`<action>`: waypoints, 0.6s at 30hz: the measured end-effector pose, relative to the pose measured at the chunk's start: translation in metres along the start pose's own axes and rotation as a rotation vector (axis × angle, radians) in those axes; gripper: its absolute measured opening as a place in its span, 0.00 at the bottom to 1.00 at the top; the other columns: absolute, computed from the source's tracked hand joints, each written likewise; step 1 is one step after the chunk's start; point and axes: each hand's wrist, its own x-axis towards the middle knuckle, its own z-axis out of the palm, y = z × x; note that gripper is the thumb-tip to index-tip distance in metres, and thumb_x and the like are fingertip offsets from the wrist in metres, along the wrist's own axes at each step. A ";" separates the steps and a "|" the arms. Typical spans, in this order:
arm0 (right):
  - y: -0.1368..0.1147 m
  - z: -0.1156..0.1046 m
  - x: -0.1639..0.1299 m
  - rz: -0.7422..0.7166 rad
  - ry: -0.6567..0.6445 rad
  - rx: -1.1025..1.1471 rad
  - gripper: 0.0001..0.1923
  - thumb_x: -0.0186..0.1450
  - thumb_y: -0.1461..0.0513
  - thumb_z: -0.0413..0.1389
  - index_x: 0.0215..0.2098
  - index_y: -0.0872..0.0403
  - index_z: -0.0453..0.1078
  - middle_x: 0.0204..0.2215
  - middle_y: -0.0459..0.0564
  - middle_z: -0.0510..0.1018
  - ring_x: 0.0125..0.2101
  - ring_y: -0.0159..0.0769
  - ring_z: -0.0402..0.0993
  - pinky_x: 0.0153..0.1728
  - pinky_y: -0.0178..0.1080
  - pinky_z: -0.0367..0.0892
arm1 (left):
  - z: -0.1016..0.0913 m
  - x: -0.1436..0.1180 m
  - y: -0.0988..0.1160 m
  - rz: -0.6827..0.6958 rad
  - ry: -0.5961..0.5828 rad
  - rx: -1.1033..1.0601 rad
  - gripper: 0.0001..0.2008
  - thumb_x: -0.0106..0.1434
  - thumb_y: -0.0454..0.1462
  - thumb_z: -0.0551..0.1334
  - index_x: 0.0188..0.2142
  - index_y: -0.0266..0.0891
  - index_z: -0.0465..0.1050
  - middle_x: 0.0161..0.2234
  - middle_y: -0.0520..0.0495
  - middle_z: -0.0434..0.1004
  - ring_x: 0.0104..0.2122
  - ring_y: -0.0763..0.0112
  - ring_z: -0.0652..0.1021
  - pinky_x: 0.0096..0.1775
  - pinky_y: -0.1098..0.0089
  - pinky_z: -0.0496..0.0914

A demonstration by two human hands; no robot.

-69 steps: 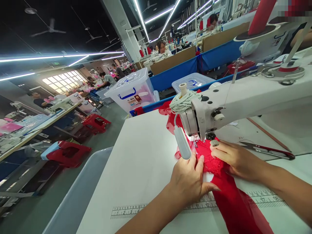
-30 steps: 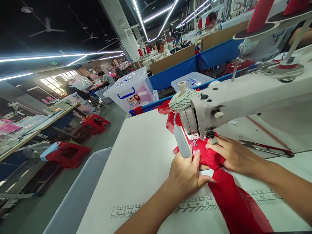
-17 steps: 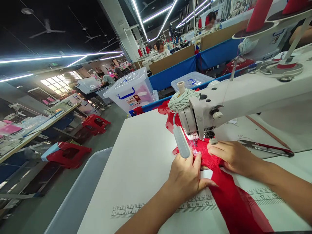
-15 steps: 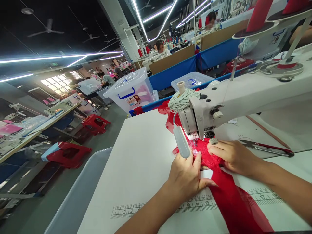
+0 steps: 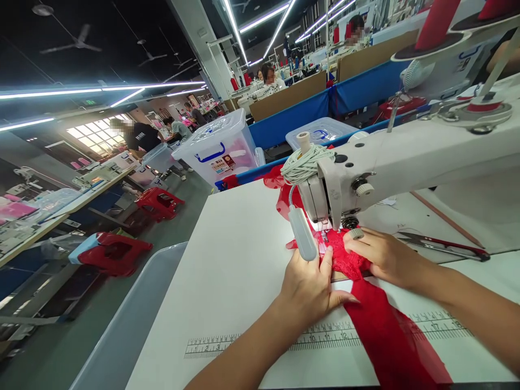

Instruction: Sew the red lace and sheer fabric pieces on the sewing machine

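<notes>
Red lace fabric [image 5: 343, 254] lies under the needle and presser foot [image 5: 324, 235] of a white sewing machine [image 5: 414, 157]. My left hand [image 5: 306, 290] rests flat at the fabric's left edge, fingers stretched toward the foot and thumb spread out to the right. A small grey lamp [image 5: 303, 234] on a bent neck partly hides its fingertips. On the right side of the lace, my right hand [image 5: 377, 254] is closed, its curled fingers gripping the cloth. A smooth red strip [image 5: 385, 330] of the same piece trails toward the table's front edge.
Black-and-red thread snips [image 5: 447, 246] lie right of my right hand. A printed ruler [image 5: 325, 336] crosses the white table [image 5: 195, 276]. A grey bin [image 5: 134, 319] stands at the left edge. Behind are a clear plastic box [image 5: 223, 146] and blue cloth dividers [image 5: 292, 119].
My left hand and the lace have shifted very slightly left; my right hand keeps its grip. In the background, a person carrying a clear box has lowered it and moved right.
</notes>
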 end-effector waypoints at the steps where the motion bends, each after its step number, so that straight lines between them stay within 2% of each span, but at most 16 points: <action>1: 0.000 -0.001 0.000 -0.009 -0.005 0.005 0.19 0.47 0.78 0.45 0.30 0.53 0.65 0.30 0.50 0.71 0.32 0.40 0.65 0.32 0.39 0.65 | 0.000 0.000 0.000 0.001 -0.013 0.003 0.40 0.65 0.61 0.46 0.52 0.26 0.72 0.41 0.30 0.78 0.36 0.54 0.77 0.34 0.60 0.71; 4: -0.002 -0.002 0.002 -0.028 0.012 0.015 0.14 0.52 0.74 0.49 0.32 0.54 0.66 0.33 0.53 0.72 0.33 0.41 0.66 0.34 0.41 0.67 | 0.000 0.002 0.002 -0.011 -0.042 0.004 0.32 0.66 0.55 0.52 0.53 0.27 0.70 0.41 0.30 0.78 0.37 0.54 0.77 0.31 0.61 0.71; 8: -0.009 -0.003 0.003 -0.031 0.068 -0.080 0.12 0.60 0.67 0.52 0.41 0.53 0.70 0.36 0.55 0.74 0.34 0.44 0.67 0.33 0.44 0.67 | 0.004 0.005 0.005 -0.086 0.019 -0.020 0.19 0.63 0.41 0.57 0.48 0.30 0.72 0.38 0.36 0.78 0.34 0.56 0.77 0.26 0.64 0.67; 11: -0.011 -0.002 0.004 -0.029 0.080 -0.126 0.06 0.63 0.65 0.52 0.32 0.51 0.71 0.32 0.53 0.75 0.32 0.43 0.67 0.31 0.42 0.65 | 0.008 0.008 0.004 -0.134 0.052 -0.124 0.10 0.62 0.33 0.55 0.41 0.34 0.73 0.38 0.39 0.77 0.34 0.60 0.77 0.21 0.68 0.62; 13: -0.012 0.000 0.005 -0.040 0.115 -0.084 0.10 0.67 0.63 0.50 0.29 0.52 0.71 0.33 0.53 0.76 0.33 0.41 0.69 0.31 0.40 0.65 | 0.009 0.010 0.000 -0.157 0.038 -0.284 0.09 0.61 0.29 0.53 0.38 0.36 0.70 0.42 0.39 0.75 0.37 0.62 0.76 0.23 0.70 0.62; 15: -0.013 0.003 0.005 -0.001 0.151 -0.006 0.14 0.70 0.60 0.47 0.31 0.52 0.72 0.33 0.51 0.77 0.33 0.39 0.71 0.30 0.37 0.65 | 0.009 0.013 -0.005 -0.223 0.005 -0.551 0.10 0.60 0.26 0.52 0.35 0.38 0.67 0.43 0.41 0.74 0.38 0.64 0.75 0.27 0.71 0.65; 18: -0.015 0.007 0.005 0.141 0.180 0.120 0.18 0.71 0.57 0.44 0.32 0.50 0.73 0.28 0.48 0.77 0.27 0.33 0.71 0.26 0.34 0.63 | 0.008 0.017 -0.012 -0.360 -0.034 -0.868 0.11 0.57 0.23 0.48 0.28 0.41 0.59 0.31 0.49 0.69 0.30 0.71 0.70 0.31 0.71 0.65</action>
